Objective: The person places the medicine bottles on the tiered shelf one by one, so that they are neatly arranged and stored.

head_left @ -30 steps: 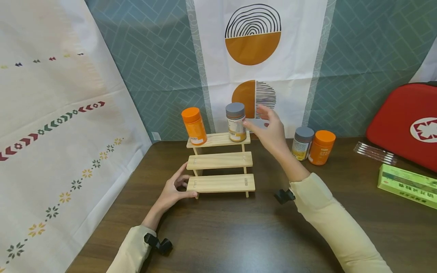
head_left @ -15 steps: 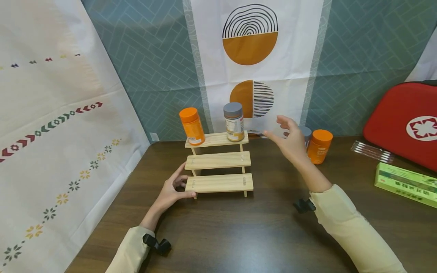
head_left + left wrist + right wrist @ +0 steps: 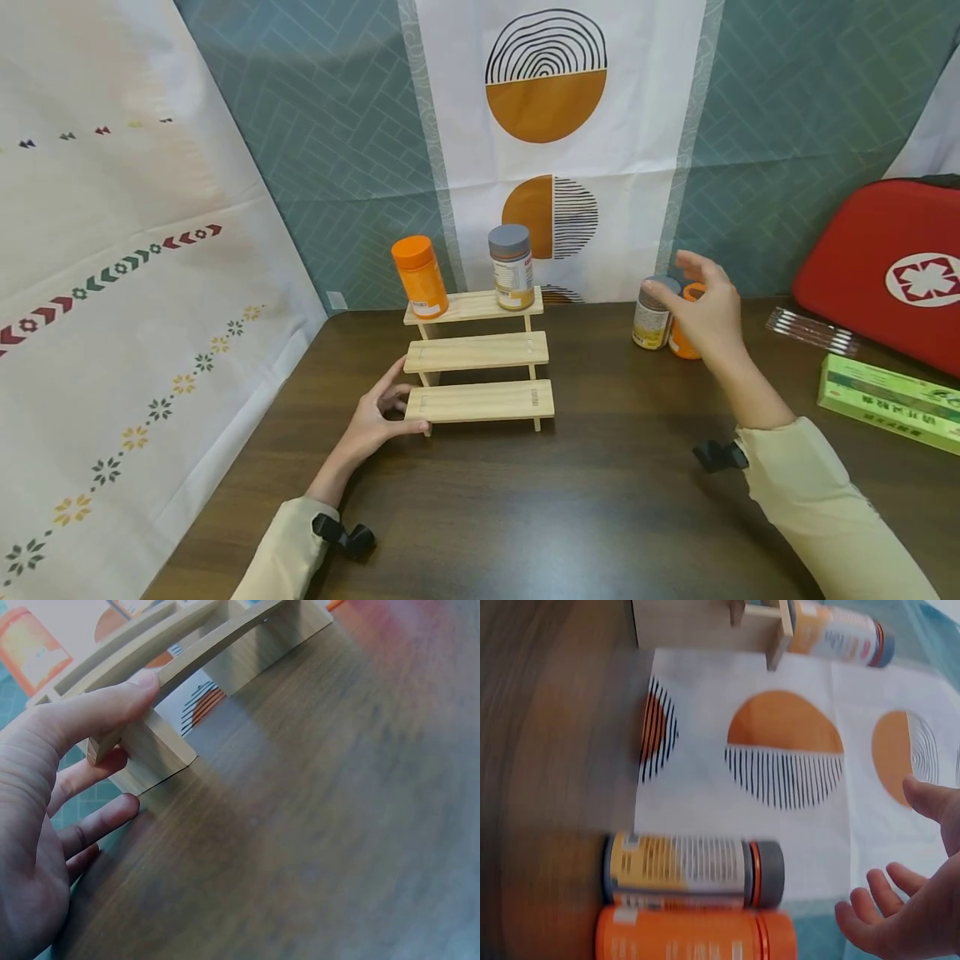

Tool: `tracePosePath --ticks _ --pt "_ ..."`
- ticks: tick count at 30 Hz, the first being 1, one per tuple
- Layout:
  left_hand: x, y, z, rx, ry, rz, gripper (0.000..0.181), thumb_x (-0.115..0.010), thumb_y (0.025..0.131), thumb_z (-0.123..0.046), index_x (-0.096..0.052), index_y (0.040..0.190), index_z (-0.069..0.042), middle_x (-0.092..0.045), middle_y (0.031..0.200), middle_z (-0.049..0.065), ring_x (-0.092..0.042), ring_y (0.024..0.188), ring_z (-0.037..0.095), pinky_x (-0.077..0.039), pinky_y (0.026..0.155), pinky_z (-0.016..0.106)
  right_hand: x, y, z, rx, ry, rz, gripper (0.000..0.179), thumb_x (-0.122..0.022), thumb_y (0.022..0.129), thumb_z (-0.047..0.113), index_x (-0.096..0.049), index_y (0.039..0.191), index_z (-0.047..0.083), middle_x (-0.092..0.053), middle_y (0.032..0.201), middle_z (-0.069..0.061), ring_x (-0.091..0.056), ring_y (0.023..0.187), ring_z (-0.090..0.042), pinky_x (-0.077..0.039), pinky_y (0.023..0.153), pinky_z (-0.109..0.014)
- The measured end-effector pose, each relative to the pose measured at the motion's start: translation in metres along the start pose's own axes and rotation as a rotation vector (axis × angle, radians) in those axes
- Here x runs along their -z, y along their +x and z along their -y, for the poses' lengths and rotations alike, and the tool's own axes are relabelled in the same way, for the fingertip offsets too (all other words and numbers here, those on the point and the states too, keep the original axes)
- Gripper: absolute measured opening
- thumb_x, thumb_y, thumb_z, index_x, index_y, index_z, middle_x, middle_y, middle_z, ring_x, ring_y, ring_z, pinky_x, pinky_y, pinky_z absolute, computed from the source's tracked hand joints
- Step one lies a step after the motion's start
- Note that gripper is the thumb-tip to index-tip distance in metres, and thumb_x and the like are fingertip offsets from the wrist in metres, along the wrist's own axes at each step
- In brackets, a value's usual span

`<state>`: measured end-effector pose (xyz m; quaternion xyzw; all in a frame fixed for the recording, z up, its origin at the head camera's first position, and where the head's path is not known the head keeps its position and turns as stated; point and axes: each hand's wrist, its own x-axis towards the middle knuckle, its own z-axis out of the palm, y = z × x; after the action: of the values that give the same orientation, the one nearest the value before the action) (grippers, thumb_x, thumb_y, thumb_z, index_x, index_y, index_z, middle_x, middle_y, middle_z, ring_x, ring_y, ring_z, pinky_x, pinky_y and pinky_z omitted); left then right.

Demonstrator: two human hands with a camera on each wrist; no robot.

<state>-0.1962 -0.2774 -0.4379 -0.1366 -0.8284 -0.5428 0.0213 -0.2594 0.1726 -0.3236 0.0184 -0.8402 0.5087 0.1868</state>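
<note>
My left hand [image 3: 372, 427] pinches the left end of the lowest step of a three-step wooden display rack [image 3: 480, 402]. In the left wrist view, its thumb [image 3: 124, 701] lies on the front of the board and a finger reaches underneath. On the top step stand an orange bottle [image 3: 420, 279] and a grey-lidded jar [image 3: 512, 271]. My right hand [image 3: 708, 312] holds nothing, its thumb and fingers spread, by a second grey-lidded jar [image 3: 651, 323] and a second orange bottle [image 3: 682, 343]. That bottle is partly hidden by the hand; the right wrist view shows both containers side by side, apart from the fingers.
Right of the right hand lie a packet of cotton swabs [image 3: 813, 331], a green box [image 3: 892, 404] and a red first-aid case [image 3: 870, 267]. A printed cloth [image 3: 637, 208] hangs behind the brown table [image 3: 525, 508]; white patterned cloth [image 3: 150, 333] hangs at the left.
My right hand has moved away from the jar on the top step, rightward to the other two containers. The left hand stays on the rack.
</note>
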Motion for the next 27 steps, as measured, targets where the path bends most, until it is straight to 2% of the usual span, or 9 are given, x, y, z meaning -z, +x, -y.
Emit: tracePosePath --ticks 3,7,11,17,22,27 --pt "0.001 0.001 0.000 -0.004 0.002 -0.001 0.103 -0.082 0.076 -0.006 -0.021 0.157 -0.025 -0.063 0.125 0.024 -0.064 0.081 0.012 -0.048 0.084 0.023 0.011 0.002 -0.005 -0.045 -0.013 -0.039 0.071 -0.067 0.090 0.040 -0.041 0.147 0.006 -0.045 0.149 -0.018 -0.040 0.135 -0.035 -0.033 0.111 -0.050" --pt "0.001 0.001 0.000 0.002 0.002 -0.001 0.104 -0.082 0.076 -0.005 -0.021 0.157 -0.025 -0.064 0.124 0.023 -0.064 0.081 0.012 -0.048 0.084 0.023 0.024 0.007 -0.015 -0.105 -0.030 -0.069 0.072 -0.065 0.091 0.042 -0.040 0.149 0.009 -0.042 0.152 -0.015 -0.039 0.136 -0.032 -0.035 0.110 -0.041" --pt "0.002 -0.001 0.001 0.002 0.004 0.002 0.104 -0.082 0.076 -0.006 -0.020 0.157 -0.023 -0.063 0.125 0.025 -0.063 0.082 0.012 -0.048 0.084 0.023 0.034 0.012 -0.026 -0.138 -0.050 -0.072 0.074 -0.064 0.091 0.044 -0.037 0.151 0.009 -0.038 0.154 -0.015 -0.036 0.138 -0.033 -0.035 0.110 -0.043" --pt "0.001 -0.001 0.001 0.009 -0.001 -0.016 0.104 -0.082 0.075 -0.003 -0.022 0.157 -0.025 -0.064 0.124 0.024 -0.063 0.081 0.013 -0.048 0.082 0.024 0.047 0.020 -0.041 -0.182 -0.085 0.058 0.084 -0.059 0.092 0.050 -0.023 0.155 0.007 -0.024 0.160 -0.021 -0.025 0.143 -0.043 -0.029 0.111 -0.061" --pt "-0.001 0.001 0.001 0.004 -0.001 0.003 0.103 -0.082 0.076 -0.007 -0.021 0.156 -0.028 -0.063 0.125 0.023 -0.063 0.082 0.014 -0.048 0.084 0.025 0.053 0.023 -0.051 -0.175 -0.116 0.148 0.088 -0.057 0.093 0.051 -0.018 0.156 0.004 -0.021 0.160 -0.023 -0.021 0.143 -0.048 -0.027 0.109 -0.065" --pt "0.001 -0.001 0.000 0.014 -0.005 -0.010 0.103 -0.082 0.076 -0.006 -0.022 0.156 -0.028 -0.063 0.125 0.023 -0.063 0.082 0.013 -0.048 0.083 0.024 0.051 0.026 -0.058 -0.177 -0.095 0.221 0.088 -0.059 0.093 0.049 -0.018 0.155 0.002 -0.021 0.159 -0.025 -0.020 0.143 -0.050 -0.024 0.111 -0.065"
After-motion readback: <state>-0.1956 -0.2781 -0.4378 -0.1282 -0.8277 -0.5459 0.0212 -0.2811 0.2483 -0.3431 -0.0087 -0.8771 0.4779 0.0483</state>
